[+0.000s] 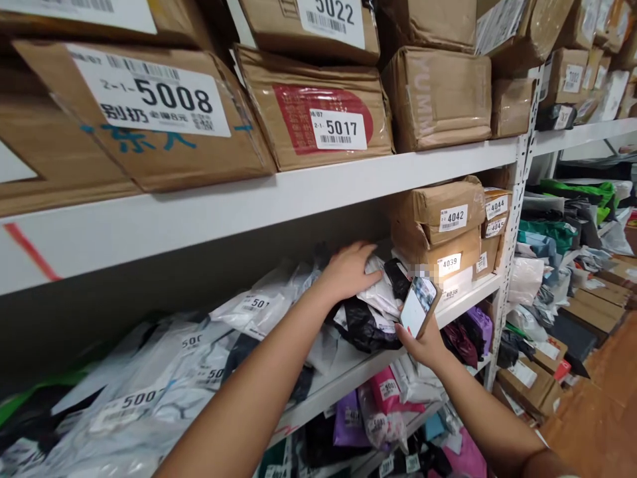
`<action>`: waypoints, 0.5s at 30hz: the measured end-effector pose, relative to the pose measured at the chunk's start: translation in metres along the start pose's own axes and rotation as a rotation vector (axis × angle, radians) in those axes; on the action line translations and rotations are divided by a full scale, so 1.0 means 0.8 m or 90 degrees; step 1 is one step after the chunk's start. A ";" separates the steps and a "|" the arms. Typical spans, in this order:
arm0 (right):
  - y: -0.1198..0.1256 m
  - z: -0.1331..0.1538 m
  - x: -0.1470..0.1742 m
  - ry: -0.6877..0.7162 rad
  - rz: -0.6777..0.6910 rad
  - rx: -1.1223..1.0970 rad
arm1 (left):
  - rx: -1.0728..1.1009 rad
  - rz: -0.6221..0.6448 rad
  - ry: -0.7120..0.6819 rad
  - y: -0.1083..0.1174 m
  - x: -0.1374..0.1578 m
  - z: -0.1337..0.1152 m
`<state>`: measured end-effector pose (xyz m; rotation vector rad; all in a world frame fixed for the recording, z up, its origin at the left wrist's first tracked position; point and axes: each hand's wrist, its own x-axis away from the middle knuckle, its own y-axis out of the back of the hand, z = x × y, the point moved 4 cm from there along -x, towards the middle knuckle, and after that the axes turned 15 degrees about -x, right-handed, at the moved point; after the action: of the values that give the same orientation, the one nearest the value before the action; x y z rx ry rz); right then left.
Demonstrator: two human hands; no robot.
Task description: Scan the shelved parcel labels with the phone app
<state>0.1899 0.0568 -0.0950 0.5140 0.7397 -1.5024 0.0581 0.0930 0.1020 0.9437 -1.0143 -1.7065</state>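
My left hand (351,271) reaches over a pile of mailing bags on the middle shelf, its fingers apart. It touches a white mailing bag (382,292), and I see no firm grip on it. A black mailing bag (365,326) lies just below that one. My right hand (425,344) is closed around a smartphone (419,307) at the shelf's front edge. The phone is tilted, with its lit screen facing me. More white mailing bags with number labels, such as a bag marked 501 (256,305), lie to the left of my left hand.
Cardboard boxes (438,211) are stacked right of the bags. Above, the white upper shelf (323,189) carries larger boxes like the one labelled 5008 (164,119). A perforated upright (512,219) stands at right. Lower shelves hold colourful bags (348,425); wooden floor (597,398) shows beyond.
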 end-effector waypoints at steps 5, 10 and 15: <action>0.017 0.001 0.023 -0.084 -0.017 -0.084 | -0.043 0.187 -0.167 -0.016 -0.029 -0.047; 0.062 0.008 0.076 -0.216 -0.052 -0.176 | -0.111 0.233 -0.088 -0.037 -0.053 -0.066; 0.116 0.006 0.133 -0.361 -0.162 -0.258 | -0.112 0.179 -0.055 -0.039 -0.053 -0.065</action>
<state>0.2737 -0.0177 -0.1804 -0.3178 0.6436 -1.5728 0.1079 0.1296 0.0606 0.5891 -0.9847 -1.5799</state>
